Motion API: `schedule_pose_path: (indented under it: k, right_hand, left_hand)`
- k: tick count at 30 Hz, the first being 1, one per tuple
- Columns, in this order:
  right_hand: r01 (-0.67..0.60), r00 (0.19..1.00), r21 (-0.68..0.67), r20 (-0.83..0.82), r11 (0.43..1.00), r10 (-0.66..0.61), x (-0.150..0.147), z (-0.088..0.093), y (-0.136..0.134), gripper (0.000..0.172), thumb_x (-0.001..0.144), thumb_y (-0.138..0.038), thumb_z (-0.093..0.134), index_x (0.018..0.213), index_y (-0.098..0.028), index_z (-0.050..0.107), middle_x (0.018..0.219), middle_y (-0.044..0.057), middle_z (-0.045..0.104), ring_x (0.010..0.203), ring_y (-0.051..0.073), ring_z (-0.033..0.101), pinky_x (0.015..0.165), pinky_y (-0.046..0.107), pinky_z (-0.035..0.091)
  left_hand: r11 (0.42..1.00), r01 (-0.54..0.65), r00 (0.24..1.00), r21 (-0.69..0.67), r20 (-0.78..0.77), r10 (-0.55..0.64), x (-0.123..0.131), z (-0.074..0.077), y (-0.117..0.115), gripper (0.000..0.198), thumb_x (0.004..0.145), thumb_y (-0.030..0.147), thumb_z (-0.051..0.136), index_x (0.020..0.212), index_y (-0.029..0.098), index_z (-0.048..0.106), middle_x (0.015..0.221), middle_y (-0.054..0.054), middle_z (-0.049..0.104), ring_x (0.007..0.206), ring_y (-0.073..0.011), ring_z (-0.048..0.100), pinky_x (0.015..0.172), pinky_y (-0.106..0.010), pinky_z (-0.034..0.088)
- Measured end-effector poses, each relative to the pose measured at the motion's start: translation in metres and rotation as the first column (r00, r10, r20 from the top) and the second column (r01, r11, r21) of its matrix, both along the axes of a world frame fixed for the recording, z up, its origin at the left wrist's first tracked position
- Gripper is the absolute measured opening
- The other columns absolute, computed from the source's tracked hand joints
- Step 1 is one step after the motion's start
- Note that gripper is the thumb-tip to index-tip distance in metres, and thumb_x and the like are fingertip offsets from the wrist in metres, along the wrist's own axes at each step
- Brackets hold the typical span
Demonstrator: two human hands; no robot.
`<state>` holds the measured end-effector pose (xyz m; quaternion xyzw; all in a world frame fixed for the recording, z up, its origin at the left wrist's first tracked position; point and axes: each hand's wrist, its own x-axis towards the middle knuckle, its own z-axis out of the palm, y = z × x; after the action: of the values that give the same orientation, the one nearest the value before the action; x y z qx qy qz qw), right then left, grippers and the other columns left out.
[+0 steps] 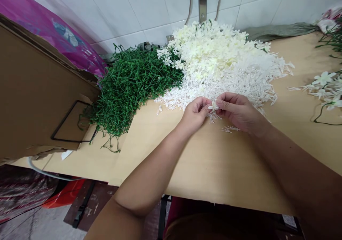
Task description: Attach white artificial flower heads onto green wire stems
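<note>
Between my two hands is a small white artificial flower (213,106), pinched at the fingertips just in front of the piles. My left hand (196,112) has thumb and fingers closed on its left side. From the right, my right hand (237,111) grips it between thumb and forefinger. Right behind the hands lies a heap of thin white stamen pieces (240,77), with cream-white flower heads (211,51) piled above it. Green plastic stems (136,79) form a mound to the left. A few loose stamen pieces (229,129) rest under my right hand.
A cardboard box (40,90) stands at the left, a purple plastic bag (61,29) behind it. Finished-looking white flowers (324,86) lie at the right of the wooden table (213,168). A tiled wall (149,4) borders the back; a grey-green cloth (280,31) lies along it.
</note>
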<state>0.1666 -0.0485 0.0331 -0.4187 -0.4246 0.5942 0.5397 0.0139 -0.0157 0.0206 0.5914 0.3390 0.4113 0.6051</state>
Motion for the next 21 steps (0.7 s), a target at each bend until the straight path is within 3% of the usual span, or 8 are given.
schedule_pose_path:
  k: [7, 13, 18, 21]
  right_hand:
    - [-0.043, 0.999, 0.018, -0.020, 0.999, 0.044, 0.0010, 0.0003, 0.0000, 0.042, 0.058, -0.049, 0.089, 0.063, -0.019, 0.060, 0.061, -0.003, 0.059, 0.060, 0.010, 0.052, 0.060, 0.027, 0.044]
    - [-0.065, 0.994, -0.065, -0.097, 0.996, 0.059, -0.0019, -0.0029, -0.0001, 0.043, 0.058, -0.050, 0.089, 0.074, -0.020, 0.062, 0.068, -0.001, 0.065, 0.062, 0.011, 0.058, 0.062, 0.028, 0.048]
    - [-0.087, 0.994, -0.047, -0.068, 0.995, 0.083, -0.0064, -0.0038, -0.0008, 0.049, 0.051, -0.044, 0.092, 0.081, -0.021, 0.061, 0.069, -0.003, 0.065, 0.063, 0.011, 0.059, 0.060, 0.027, 0.047]
    - [-0.037, 0.998, -0.055, -0.059, 0.998, 0.034, -0.0087, -0.0058, 0.0002, 0.052, 0.047, -0.042, 0.093, 0.081, -0.021, 0.059, 0.064, -0.006, 0.061, 0.059, 0.009, 0.055, 0.055, 0.024, 0.043]
  left_hand:
    - [0.994, 0.056, 0.996, -0.089, 0.070, -0.050, -0.0005, 0.0030, 0.0005, 0.031, 0.072, 0.038, 0.079, 0.073, 0.017, 0.056, 0.065, 0.003, 0.059, 0.063, -0.0097, 0.054, 0.067, -0.025, 0.045]
    - [0.993, -0.082, 0.995, -0.086, 0.050, 0.087, -0.0004, -0.0010, 0.0059, 0.025, 0.078, 0.028, 0.075, 0.073, 0.016, 0.053, 0.064, 0.004, 0.058, 0.060, -0.0073, 0.052, 0.062, -0.021, 0.042]
    - [0.995, -0.093, 0.995, -0.039, 0.044, 0.094, -0.0006, -0.0021, 0.0062, 0.024, 0.080, 0.028, 0.072, 0.076, 0.017, 0.052, 0.064, 0.005, 0.057, 0.061, -0.0081, 0.053, 0.063, -0.022, 0.044]
    - [0.995, -0.100, 0.995, -0.020, 0.026, 0.101, 0.0000, -0.0021, 0.0053, 0.024, 0.079, 0.026, 0.073, 0.075, 0.017, 0.052, 0.065, 0.005, 0.055, 0.061, -0.0079, 0.051, 0.062, -0.022, 0.042]
